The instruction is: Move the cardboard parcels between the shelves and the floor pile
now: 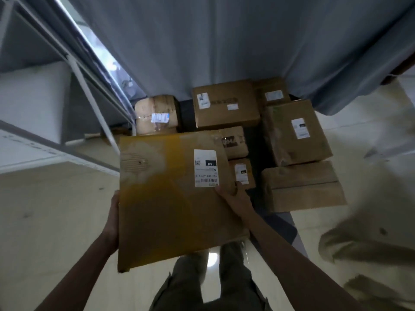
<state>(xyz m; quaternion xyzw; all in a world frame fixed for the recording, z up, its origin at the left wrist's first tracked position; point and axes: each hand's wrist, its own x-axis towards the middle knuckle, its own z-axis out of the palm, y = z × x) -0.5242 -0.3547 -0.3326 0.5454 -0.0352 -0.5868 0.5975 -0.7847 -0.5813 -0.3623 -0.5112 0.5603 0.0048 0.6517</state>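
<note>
- Carrying underway: flat cardboard parcel (175, 198) held at both side edges by left hand (112, 217) and right hand (234, 195).
- Floor pile (296, 133) holds several parcels; visible white shelves (33, 151) appear bare.
- Direction of transfer cannot be told.

Looks like a parcel storeroom or sorting room: labelled cardboard parcels (225, 103) piled on a pale tiled floor (56, 209), white metal shelving (33, 140) along the left, a grey curtain (224, 41) hung behind the pile.

The big parcel (170, 198) is matt brown cardboard with a smooth white paper label (205, 168). The floor (56, 209) is glossy pale tile. The shelf frame (96, 104) looks like white-painted metal.
</note>
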